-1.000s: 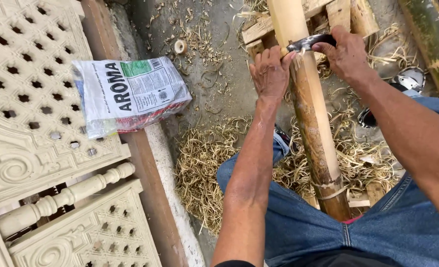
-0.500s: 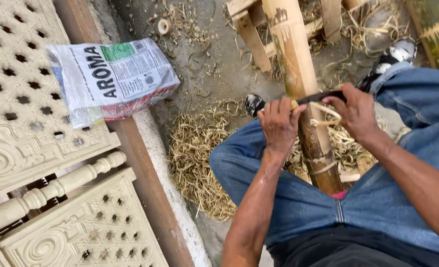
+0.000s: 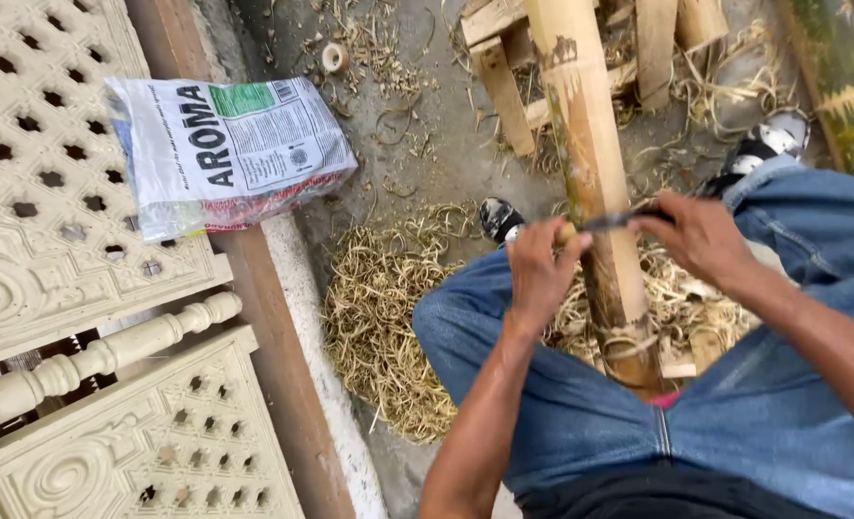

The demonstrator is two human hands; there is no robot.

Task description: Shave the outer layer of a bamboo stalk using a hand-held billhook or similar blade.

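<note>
The left hand has its fingers curled tight round one end of a dark blade, and the right hand grips the other end with fingers closed over it. The blade lies crosswise on the front of a thick bamboo pole, touching it between the two hands. The pole runs from about 12 o'clock down to 6 o'clock, its lower end set between the person's knees in blue jeans. Pale curled shavings lie heaped on the ground at 9 o'clock from the hands and around the foot of the pole. At 12 o'clock, behind the pole, stand split wooden pieces. Well off at 10 o'clock a printed plastic bag rests on a carved cream lattice panel.
</note>
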